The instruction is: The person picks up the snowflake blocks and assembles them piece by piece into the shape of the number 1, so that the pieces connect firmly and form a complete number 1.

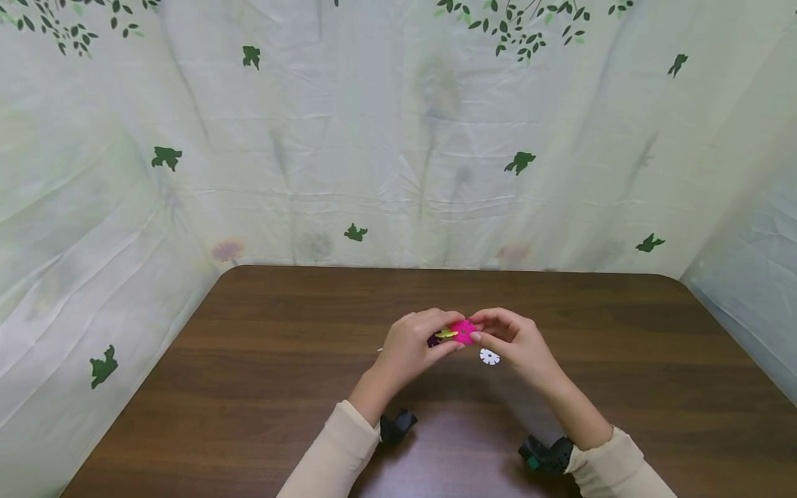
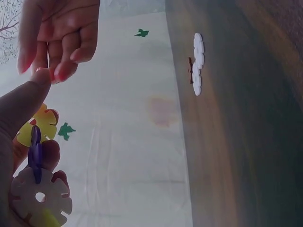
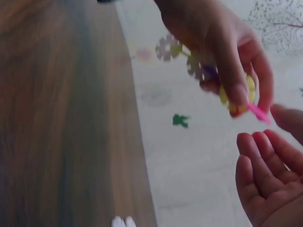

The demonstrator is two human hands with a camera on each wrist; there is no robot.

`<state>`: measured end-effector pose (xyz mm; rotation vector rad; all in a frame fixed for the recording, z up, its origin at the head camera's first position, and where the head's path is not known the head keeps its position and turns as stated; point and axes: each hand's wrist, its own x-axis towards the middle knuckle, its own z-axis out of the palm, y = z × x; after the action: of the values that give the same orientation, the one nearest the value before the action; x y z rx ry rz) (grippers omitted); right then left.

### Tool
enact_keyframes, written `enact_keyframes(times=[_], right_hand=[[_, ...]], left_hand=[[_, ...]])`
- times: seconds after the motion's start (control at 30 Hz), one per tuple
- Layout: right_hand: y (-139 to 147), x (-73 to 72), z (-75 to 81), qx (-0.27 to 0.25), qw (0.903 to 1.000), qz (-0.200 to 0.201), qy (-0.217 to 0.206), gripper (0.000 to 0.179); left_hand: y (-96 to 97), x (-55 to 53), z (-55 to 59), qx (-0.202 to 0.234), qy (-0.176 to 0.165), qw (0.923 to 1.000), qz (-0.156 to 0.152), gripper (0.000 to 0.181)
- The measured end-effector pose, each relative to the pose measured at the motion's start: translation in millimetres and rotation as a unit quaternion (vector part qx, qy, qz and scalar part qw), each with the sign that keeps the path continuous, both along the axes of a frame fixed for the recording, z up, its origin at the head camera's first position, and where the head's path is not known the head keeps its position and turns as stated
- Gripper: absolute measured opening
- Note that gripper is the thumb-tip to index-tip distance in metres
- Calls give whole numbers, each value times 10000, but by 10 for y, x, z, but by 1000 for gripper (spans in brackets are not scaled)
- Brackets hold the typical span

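Observation:
A linked chain of notched plastic discs is held by my left hand (image 1: 414,340), between thumb and fingers. At its right end is a pink disc (image 1: 463,331), beside a yellow disc (image 3: 251,89). Further along, a purple disc (image 2: 35,158) joins on to a white disc (image 2: 41,195); the left fingers hide part of the chain. My right hand (image 1: 512,342) is right at the pink disc's edge. In the right wrist view its thumb and fingers are spread, with the pink disc's tip between them.
On the brown wooden table (image 1: 261,387), a white disc (image 1: 490,356) shows just below the right hand. The left wrist view shows white discs (image 2: 198,64) on the tabletop with a thin reddish-brown piece beside them. A printed curtain (image 1: 386,159) hangs behind the table.

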<state>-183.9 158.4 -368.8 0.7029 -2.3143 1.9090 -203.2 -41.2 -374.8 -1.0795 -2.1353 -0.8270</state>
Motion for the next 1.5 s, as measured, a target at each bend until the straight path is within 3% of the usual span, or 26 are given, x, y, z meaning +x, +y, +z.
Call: enact_keyframes(times=[0.4,0.73,1.03,1.2,1.5], right_hand=[[266,-206,-166,1204,9904,118,664,48],[411,-336,-425,1550,9877,191,-6,52],[440,-385,-596,1897,9812,314,-145,47],[462,-404,-652,2111,9771,280,-19,38],[471,-391,-651,2615,9647,235,221,28]], left_hand=[[-128,-51,34,158,-136,9994,287,37],[-182,-63,63,146,-178,9990,370,38],[-205,-69,75,158,-135,9991,373,36],[-206,-74,74,161,-103,9992,363,37],[-198,-74,74,131,-112,9991,374,36]])
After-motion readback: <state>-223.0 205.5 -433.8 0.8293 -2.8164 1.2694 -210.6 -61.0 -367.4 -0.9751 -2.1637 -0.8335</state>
